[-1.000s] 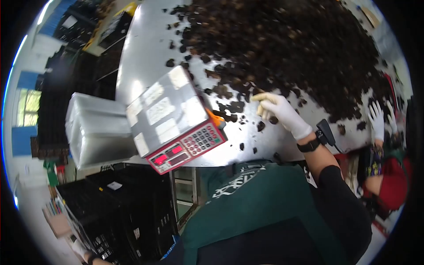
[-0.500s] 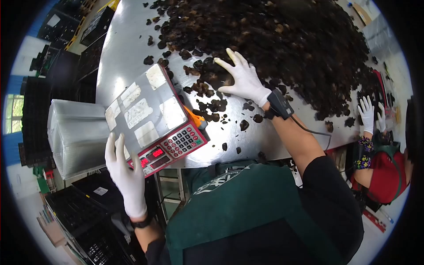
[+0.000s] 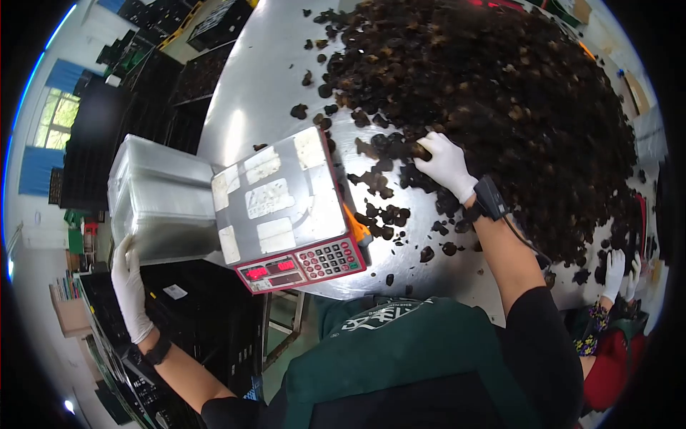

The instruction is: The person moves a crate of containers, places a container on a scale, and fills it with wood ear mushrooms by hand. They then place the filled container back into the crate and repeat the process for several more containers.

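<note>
My left hand (image 3: 130, 289), in a white glove, is at the front corner of a stack of clear plastic containers (image 3: 168, 204), its fingertips against the stack's edge; whether it grips is unclear. My right hand (image 3: 444, 166), gloved in white too, has its fingers closed at the near edge of a big heap of dark brown, fungus-like pieces (image 3: 500, 93). What its fingers hold is too small to make out. Between the hands sits a red digital scale (image 3: 286, 207) with a bare metal plate and lit red digits.
A metal table (image 3: 243, 93) carries the heap and scale. An orange-handled tool (image 3: 357, 227) lies beside the scale. Black crates (image 3: 186, 300) stand at the lower left. At the right edge are a co-worker's gloved hands (image 3: 614, 275) and red clothing (image 3: 607, 372).
My left hand has moved from the scale's front corner out to the container stack. The spread fingers of my right hand have closed at the heap. The whole view has shifted.
</note>
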Demonstrator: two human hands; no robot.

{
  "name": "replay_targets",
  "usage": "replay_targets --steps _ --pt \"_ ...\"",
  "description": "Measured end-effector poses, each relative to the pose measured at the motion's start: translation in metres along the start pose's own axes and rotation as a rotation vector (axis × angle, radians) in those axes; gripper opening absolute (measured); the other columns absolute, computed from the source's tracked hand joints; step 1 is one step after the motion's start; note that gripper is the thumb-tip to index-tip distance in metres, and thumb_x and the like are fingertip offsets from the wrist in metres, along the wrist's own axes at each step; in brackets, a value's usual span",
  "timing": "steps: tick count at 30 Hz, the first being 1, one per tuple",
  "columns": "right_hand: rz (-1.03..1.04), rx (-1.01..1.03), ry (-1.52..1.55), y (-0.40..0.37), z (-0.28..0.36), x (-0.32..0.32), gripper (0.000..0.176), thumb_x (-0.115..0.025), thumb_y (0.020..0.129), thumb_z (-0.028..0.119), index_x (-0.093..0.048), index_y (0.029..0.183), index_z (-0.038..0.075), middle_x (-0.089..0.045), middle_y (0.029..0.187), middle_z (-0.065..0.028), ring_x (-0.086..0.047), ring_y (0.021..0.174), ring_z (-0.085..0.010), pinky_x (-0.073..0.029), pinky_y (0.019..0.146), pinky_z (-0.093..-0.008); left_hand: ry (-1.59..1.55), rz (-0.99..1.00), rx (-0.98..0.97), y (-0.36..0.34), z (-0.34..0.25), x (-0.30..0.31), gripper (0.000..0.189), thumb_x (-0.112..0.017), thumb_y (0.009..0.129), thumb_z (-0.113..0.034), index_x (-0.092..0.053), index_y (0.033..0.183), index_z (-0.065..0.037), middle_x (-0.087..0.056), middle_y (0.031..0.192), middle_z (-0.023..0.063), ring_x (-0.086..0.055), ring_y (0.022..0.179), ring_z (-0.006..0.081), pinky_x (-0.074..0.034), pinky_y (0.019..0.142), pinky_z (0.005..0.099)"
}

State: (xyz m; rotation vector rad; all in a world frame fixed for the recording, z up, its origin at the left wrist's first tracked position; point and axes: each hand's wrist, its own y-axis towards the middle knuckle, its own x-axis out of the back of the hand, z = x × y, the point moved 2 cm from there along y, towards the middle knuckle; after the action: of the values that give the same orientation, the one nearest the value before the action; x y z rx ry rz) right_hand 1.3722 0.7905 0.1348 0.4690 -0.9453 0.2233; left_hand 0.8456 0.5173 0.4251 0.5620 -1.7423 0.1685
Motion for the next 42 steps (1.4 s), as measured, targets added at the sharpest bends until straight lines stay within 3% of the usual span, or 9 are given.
replay_targets --steps 4,12,14,17,21,25,36,39,42 --pt "0.092 -0.251 0.123 0.014 -0.002 0.023 0.032 -0.073 0.075 0.026 -0.072 0.102 0.009 -0.069 0.099 -0.0099 -0.068 0.091 -0.0271 -0.054 0.081 -0.0362 0.194 0.096 -0.025 0.04 0.025 0.002 0.023 -0.062 0.094 -0.008 -0.069 0.114 0.002 -0.072 0.102 0.0149 -0.067 0.097 0.0204 -0.05 0.09 0.0328" --pt "0.222 -0.377 2.021 -0.008 -0.041 0.04 0.032 -0.064 0.095 0.023 -0.061 0.121 0.003 -0.069 0.098 -0.0026 -0.066 0.085 -0.0127 -0.055 0.067 -0.0284 0.356 0.021 -0.041 0.057 0.014 0.024 0.017 -0.077 0.077 -0.006 -0.063 0.077 0.003 -0.059 0.066 0.0051 -0.054 0.064 0.0109 -0.046 0.065 0.028" --pt "0.174 -0.356 2.186 -0.011 -0.026 0.042 0.034 -0.058 0.099 0.022 -0.058 0.125 0.001 -0.069 0.104 -0.0054 -0.066 0.086 -0.0133 -0.056 0.066 -0.0285 0.266 0.069 -0.059 0.065 0.023 0.032 0.012 -0.075 0.078 -0.004 -0.065 0.08 0.002 -0.06 0.069 0.0044 -0.056 0.068 0.0104 -0.047 0.068 0.0274" --pt "0.025 0.029 0.988 -0.017 -0.01 0.056 0.036 -0.044 0.103 0.018 -0.053 0.133 0.0 -0.068 0.11 -0.0108 -0.067 0.086 -0.0164 -0.057 0.063 -0.0291 -0.071 -0.249 -0.093 0.064 0.011 0.066 0.016 -0.065 0.093 -0.006 -0.069 0.105 0.003 -0.069 0.097 0.0087 -0.063 0.086 0.0135 -0.052 0.079 0.0262" --pt "0.374 -0.29 2.322 -0.013 0.007 0.049 0.036 -0.045 0.103 0.019 -0.053 0.133 0.001 -0.068 0.109 -0.0115 -0.066 0.082 -0.0163 -0.055 0.059 -0.0294 -0.176 -0.553 -0.154 -0.009 -0.113 0.022 0.023 -0.065 0.093 -0.003 -0.07 0.114 0.001 -0.071 0.104 0.0073 -0.064 0.098 0.0151 -0.051 0.089 0.0287" --pt "0.193 -0.349 1.86 -0.01 0.026 0.034 0.039 -0.052 0.101 0.022 -0.053 0.134 0.0 -0.068 0.112 -0.01 -0.066 0.086 -0.0146 -0.055 0.066 -0.0281 0.107 -0.248 -0.673 -0.063 -0.195 -0.087 0.028 -0.066 0.074 0.006 -0.073 0.098 -0.006 -0.07 0.091 0.0079 -0.066 0.081 0.0263 -0.052 0.073 0.0368" --pt "0.648 -0.182 1.222 0.05 0.234 0.049 0.034 -0.062 0.092 0.017 -0.064 0.122 0.001 -0.068 0.103 -0.004 -0.065 0.081 -0.0081 -0.053 0.067 -0.0219 -0.125 -0.086 -0.609 -0.094 -0.191 -0.202 0.034 -0.074 0.082 -0.012 -0.066 0.114 -0.008 -0.065 0.102 0.0078 -0.062 0.095 0.0288 -0.049 0.083 0.0404" --pt "0.299 0.314 0.708 0.054 0.253 0.005 0.047 -0.071 0.077 0.035 -0.069 0.114 0.006 -0.068 0.098 -0.0219 -0.067 0.09 -0.0386 -0.054 0.084 -0.043 -0.147 -0.161 -0.579 -0.105 -0.18 -0.198 0.034 -0.076 0.079 -0.007 -0.067 0.112 -0.006 -0.066 0.105 0.0098 -0.063 0.097 0.0296 -0.048 0.086 0.0399" --pt "0.422 0.405 0.192 0.035 0.262 -0.023 0.057 -0.071 0.077 0.034 -0.058 0.124 0.004 -0.058 0.12 -0.0189 -0.053 0.115 -0.0361 -0.05 0.092 -0.0477 -0.186 -0.177 -0.512 -0.112 -0.171 -0.207 0.031 -0.076 0.077 -0.001 -0.069 0.107 -0.006 -0.066 0.106 0.0105 -0.064 0.099 0.0308 -0.048 0.089 0.0402"
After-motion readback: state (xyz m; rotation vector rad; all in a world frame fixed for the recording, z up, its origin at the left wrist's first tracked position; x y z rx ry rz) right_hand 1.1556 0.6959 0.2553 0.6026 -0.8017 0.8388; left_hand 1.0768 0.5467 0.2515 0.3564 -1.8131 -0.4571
